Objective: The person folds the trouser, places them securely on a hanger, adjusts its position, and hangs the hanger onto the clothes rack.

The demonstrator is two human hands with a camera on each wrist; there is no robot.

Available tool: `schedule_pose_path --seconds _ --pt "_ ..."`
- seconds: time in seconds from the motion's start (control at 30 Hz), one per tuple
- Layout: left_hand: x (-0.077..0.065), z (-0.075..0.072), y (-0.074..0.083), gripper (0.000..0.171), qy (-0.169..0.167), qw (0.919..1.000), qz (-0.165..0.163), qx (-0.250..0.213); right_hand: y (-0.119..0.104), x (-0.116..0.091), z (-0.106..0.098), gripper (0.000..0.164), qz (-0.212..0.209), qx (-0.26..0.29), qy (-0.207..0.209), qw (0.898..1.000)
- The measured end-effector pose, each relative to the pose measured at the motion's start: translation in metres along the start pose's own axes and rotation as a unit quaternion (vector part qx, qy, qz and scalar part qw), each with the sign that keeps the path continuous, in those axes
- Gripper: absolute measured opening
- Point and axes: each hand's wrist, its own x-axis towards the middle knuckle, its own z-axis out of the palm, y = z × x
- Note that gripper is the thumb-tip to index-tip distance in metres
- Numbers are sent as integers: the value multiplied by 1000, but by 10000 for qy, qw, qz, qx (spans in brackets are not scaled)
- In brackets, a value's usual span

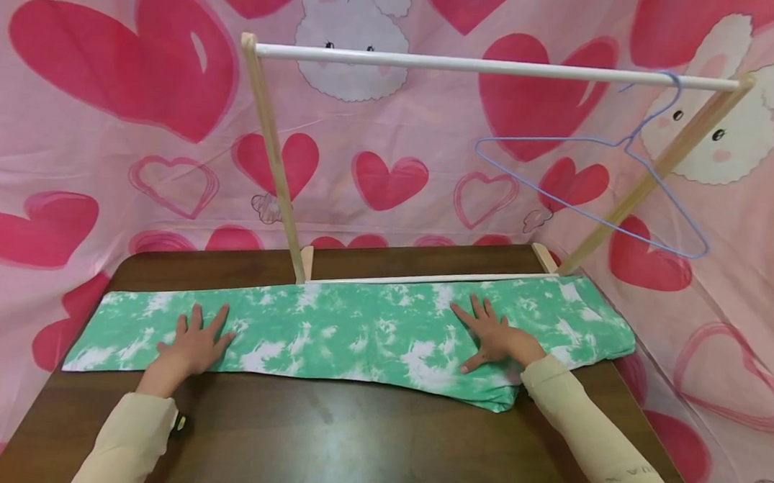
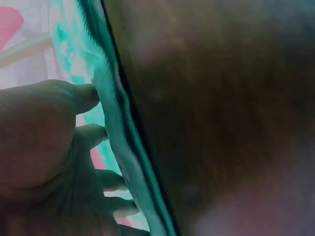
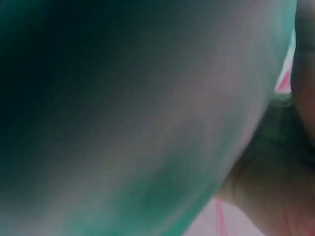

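Observation:
Green-and-white tie-dye trousers (image 1: 340, 340) lie folded lengthwise in a long strip across the table. The narrow leg end is at the left, and the wider end with a bulging corner is at the right. My left hand (image 1: 191, 344) rests on the leg part with its fingers spread. In the left wrist view its fingertips touch the layered cloth edge (image 2: 118, 132). My right hand (image 1: 491, 337) lies with spread fingers on the wider part, near the bulging corner. The right wrist view is mostly filled by blurred green cloth (image 3: 162, 123), with part of the hand at its right edge.
A rack with wooden posts (image 1: 274, 150) and a white top rail (image 1: 434, 62) stands behind the trousers. From the rail's right end hangs a blue wire hanger (image 1: 560, 139). The dark brown table (image 1: 326, 440) backs onto a pink heart-patterned curtain (image 1: 366, 125).

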Motion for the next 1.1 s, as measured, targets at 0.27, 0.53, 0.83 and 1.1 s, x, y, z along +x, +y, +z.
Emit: schedule_pose_path --seconds 0.27,0.53,0.83,1.1 --pt "-8 1 -7 84 -148 9996 -9 -238 -11 5 9 132 271 -211 30 9994" --pt "-19 1 -13 83 -204 9992 32 -356 -18 6 13 131 283 -230 2 9993" --pt "-23 1 -30 82 -55 9996 156 -242 -31 3 17 132 184 -207 8 9996" --pt "-24 0 -33 84 -184 9992 15 -357 -37 3 20 133 256 -272 45 9993"
